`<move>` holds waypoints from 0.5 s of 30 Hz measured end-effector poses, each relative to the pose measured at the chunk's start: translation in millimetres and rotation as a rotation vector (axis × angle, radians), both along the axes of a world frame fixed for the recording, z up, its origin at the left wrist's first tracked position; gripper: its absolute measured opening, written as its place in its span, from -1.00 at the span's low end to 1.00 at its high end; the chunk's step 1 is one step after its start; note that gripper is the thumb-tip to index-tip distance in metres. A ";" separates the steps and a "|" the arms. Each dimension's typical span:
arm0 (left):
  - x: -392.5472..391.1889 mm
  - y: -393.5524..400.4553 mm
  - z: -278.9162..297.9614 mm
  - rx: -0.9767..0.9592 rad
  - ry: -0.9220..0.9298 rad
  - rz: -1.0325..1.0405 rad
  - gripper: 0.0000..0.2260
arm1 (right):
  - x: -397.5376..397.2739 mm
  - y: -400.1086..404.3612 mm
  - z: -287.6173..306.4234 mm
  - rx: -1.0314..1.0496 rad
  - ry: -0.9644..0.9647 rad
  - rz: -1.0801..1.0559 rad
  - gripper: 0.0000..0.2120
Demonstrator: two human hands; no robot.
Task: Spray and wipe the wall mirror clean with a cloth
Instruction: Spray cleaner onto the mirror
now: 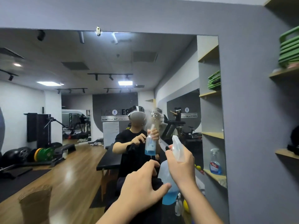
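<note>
Behind left hand point(142, 188), half-hidden dark cloth point(157, 183)

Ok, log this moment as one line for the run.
phase: spraying | right hand: grips spray bottle, nozzle toward wall mirror | left hand: holds dark cloth | spray on glass | wiping: not started

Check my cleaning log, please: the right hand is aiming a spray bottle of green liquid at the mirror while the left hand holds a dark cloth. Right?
Not quite. In the head view the spray bottle in the right hand holds blue liquid, not green. The left hand does hold the dark cloth before the mirror.
</note>
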State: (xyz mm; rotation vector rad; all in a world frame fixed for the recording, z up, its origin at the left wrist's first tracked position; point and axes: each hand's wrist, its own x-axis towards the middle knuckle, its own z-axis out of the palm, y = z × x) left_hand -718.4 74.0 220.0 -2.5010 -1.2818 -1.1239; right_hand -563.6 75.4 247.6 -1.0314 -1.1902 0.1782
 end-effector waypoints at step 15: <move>110.1 37.2 122.5 0.130 -0.005 -0.032 -0.30 | 73.1 7.2 130.9 0.170 -0.014 -0.155 -0.90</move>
